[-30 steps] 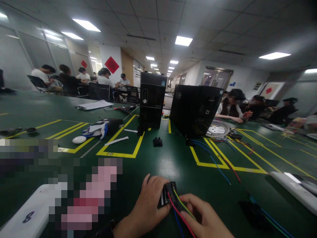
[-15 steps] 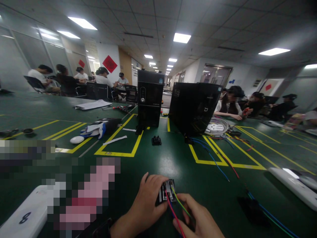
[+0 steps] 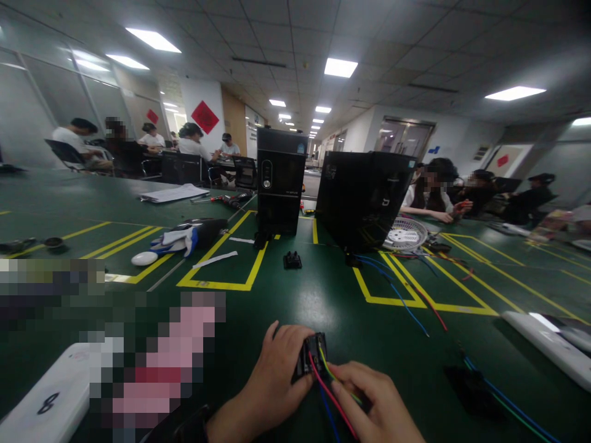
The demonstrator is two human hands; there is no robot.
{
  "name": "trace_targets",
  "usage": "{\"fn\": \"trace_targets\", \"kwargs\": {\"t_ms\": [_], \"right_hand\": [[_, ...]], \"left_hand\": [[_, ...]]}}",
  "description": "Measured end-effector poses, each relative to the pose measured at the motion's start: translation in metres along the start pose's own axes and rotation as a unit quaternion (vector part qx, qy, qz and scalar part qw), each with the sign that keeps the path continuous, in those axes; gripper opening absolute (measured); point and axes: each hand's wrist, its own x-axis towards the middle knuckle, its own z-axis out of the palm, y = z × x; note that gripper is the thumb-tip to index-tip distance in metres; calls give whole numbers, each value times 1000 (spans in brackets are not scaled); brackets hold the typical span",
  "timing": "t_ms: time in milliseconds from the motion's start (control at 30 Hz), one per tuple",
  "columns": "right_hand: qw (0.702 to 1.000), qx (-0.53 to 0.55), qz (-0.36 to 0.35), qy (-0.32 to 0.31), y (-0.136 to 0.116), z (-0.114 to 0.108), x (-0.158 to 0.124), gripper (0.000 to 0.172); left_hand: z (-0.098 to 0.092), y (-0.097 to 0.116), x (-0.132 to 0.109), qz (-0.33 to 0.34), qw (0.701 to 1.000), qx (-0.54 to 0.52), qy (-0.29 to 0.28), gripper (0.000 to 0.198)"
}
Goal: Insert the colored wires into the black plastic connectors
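Note:
Near the table's front edge, my left hand [image 3: 279,372] is closed around a small black electrical part [image 3: 316,352], thumb below and fingers over its top. A red wire [image 3: 331,397], a yellow-green wire [image 3: 325,362] and a blue wire [image 3: 329,411] run from this part toward me. My right hand [image 3: 369,397] is just to the right, its fingertips pinched on the yellow-green wire close to the part. The red wire passes by its thumb. Farther ahead on the green table, a similar black part [image 3: 292,261] lies apart from both hands.
Two black computer towers [image 3: 281,178] [image 3: 364,200] stand ahead. A white round basket [image 3: 406,234] and loose blue wires [image 3: 401,295] lie right. White-blue gloves [image 3: 178,241] and paper sheets [image 3: 174,193] are left. White cases flank me [image 3: 50,394] [image 3: 549,344]. People sit beyond.
My right hand has shifted slightly up along the wires, and its fingers have closed in on the yellow-green wire. More of the blue wire shows. My left hand keeps its hold.

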Motion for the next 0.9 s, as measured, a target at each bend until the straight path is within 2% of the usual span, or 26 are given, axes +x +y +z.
{"fn": "trace_targets", "kwargs": {"t_ms": [167, 367, 567, 733, 900], "right_hand": [[999, -35, 4, -20, 3, -11, 0, 26], [997, -55, 40, 26, 2, -16, 0, 26], [997, -45, -22, 51, 2, -7, -2, 25], [991, -104, -81, 10, 2, -6, -2, 25], [985, -151, -53, -58, -2, -15, 1, 26]], "left_hand": [[-2, 2, 1, -3, 1000, -2, 2, 45], [-3, 5, 1, -6, 1000, 0, -2, 44], [-2, 4, 0, 5, 1000, -3, 2, 44], [-4, 6, 1, 0, 1000, -12, -7, 46], [-4, 7, 1, -4, 1000, -14, -6, 44]]}}
